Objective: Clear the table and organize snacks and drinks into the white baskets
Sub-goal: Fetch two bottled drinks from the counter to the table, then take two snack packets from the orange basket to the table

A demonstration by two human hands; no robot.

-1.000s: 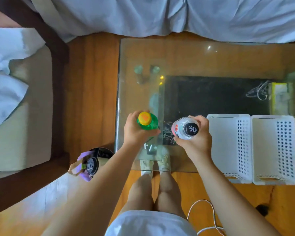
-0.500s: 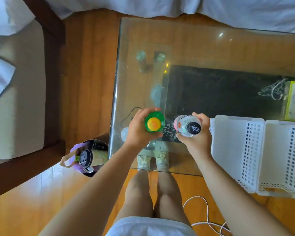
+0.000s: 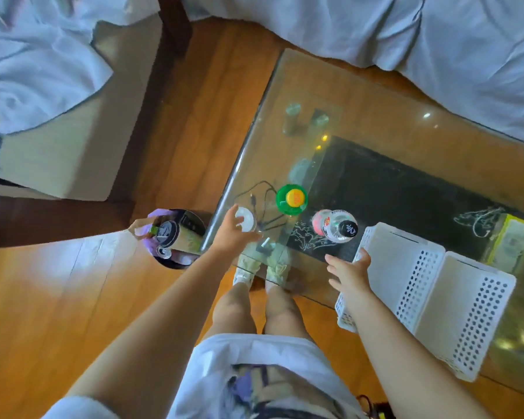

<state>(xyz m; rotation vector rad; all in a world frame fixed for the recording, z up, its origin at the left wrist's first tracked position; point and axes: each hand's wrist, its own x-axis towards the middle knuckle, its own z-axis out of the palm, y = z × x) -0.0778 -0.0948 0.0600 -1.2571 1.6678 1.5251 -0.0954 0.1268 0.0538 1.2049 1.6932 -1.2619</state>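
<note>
Now that both bottles have been released, the green bottle (image 3: 291,199) and clear bottle (image 3: 336,226) stand upright on the glass table (image 3: 375,116); the left hand (image 3: 232,237) and right hand (image 3: 350,272) are spread open, nothing gripped; neither white basket (image 3: 387,267) has been filled.

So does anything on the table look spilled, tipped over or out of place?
Nothing is spilled or tipped. The green bottle and clear bottle stand upright on the glass. The only clutter is a black cable tangled loosely by the white disc.
</note>
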